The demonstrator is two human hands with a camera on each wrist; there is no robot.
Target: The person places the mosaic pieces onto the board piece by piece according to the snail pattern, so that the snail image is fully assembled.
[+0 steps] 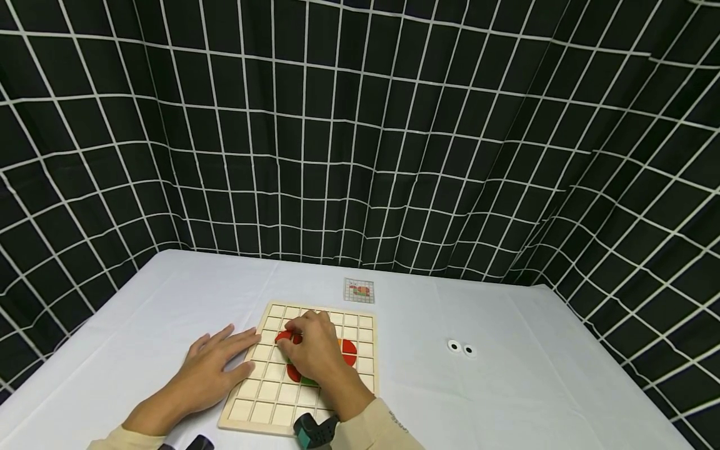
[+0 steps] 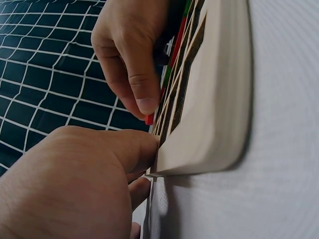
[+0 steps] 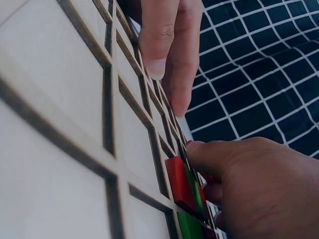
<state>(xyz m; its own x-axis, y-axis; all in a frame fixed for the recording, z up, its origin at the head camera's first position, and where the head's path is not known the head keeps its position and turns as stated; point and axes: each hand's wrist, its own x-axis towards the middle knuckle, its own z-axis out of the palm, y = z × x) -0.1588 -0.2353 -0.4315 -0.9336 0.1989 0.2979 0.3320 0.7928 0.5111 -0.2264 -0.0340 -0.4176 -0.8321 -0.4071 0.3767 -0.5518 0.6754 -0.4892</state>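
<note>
A wooden grid board (image 1: 240,409) lies on the table, with red, green and orange pieces set in its middle cells. My right hand (image 1: 315,347) is over the board and pinches a red piece (image 2: 149,119) between thumb and fingers at the left of the coloured group. Part of that group is hidden under the hand. At the board's left edge, my left hand (image 1: 214,372) touches the rim with thumb and fingertips, its fingers fairly straight. A red quarter-round piece (image 1: 350,346) shows right of my right hand. The right wrist view shows another red piece (image 3: 180,183) beside green ones.
Behind the board lies a small gridded picture card (image 1: 359,290) with a coloured figure. Two white round eye pieces (image 1: 462,348) lie on the white cloth to the right. A black gridded curtain (image 1: 337,137) hangs behind the table.
</note>
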